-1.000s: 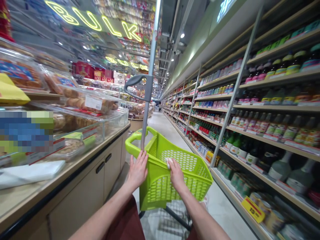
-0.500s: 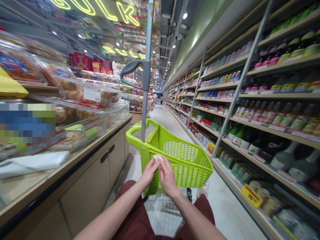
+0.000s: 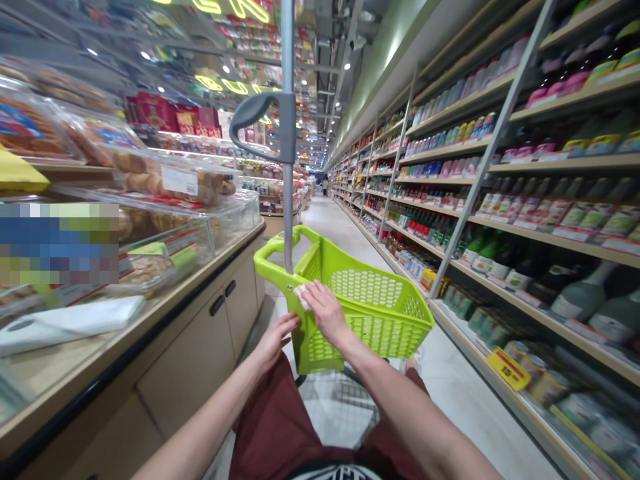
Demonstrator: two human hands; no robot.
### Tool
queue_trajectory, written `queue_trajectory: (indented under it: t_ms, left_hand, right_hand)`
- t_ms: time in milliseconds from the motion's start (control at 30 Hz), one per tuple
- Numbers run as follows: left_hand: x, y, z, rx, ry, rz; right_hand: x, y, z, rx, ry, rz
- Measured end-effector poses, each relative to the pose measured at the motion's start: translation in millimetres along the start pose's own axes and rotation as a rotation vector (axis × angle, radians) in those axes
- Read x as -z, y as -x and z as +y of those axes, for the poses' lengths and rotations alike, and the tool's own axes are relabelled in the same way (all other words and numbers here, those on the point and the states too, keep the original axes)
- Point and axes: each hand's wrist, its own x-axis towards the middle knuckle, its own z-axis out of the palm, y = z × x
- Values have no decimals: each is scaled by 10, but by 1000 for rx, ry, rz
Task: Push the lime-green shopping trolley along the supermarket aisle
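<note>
The person's right hand lies on the near corner of the lime-green plastic lattice basket, just at the foot of the upright grey metal pole. Its fingers are laid flat and close together, pinning a white crumpled wipe against the basket's rim. The left hand sits lower, beside the basket's near wall. Its fingers are loosely stretched and hold nothing, and the picture does not show whether their tips touch the plastic.

A second ago the wipe was further right along the near rim, under the right hand, while the left hand rested by the pole. Half a second ago both hands met over the wipe. Now the wipe has moved left to the pole's corner and the left hand has let go and dropped away. The rubbing therefore seems to be travelling along the rim toward the pole, done by the right hand alone.

The basket rides on a wheeled frame over the pale aisle floor. On the left a long bench carries clear plastic boxes of pastries. On the right run shelves of bottles and jars, with a yellow price tag on a low edge.
</note>
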Motion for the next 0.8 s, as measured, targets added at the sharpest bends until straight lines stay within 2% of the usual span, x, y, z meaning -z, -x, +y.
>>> queue_trajectory:
  t_ms: [133, 267, 333, 433, 533, 600, 667, 700, 800]
  left_hand:
    - [101, -33, -28, 65, -84, 78]
    - [80, -62, -158, 87, -127, 58]
    - [62, -91, -215, 77, -137, 46]
    - [43, -118, -255, 50, -126, 61]
    - [-11, -75, -231, 39, -64, 54]
    - [-91, -20, -196, 52, 23, -43]
    - [-199, 18, -171, 78, 113, -135]
    - [-255, 24, -169, 87, 149, -141]
    - [-390, -5, -212, 95, 204, -67]
  right_hand:
    - [-132, -198, 37, 92, 22, -30]
    - [-320, 45, 31, 157, 27, -129]
    - [-364, 244, 7, 107, 12, -194]
    - [-331, 472, -63, -92, -82, -226]
    - [-212, 504, -158, -302, -243, -115]
    - [-117, 440, -212, -390, -326, -39]
    - [-30, 380, -245, -430, -352, -16]
    - [9, 370, -256, -430, -344, -27]
    - [92, 462, -268, -326, -265, -147]
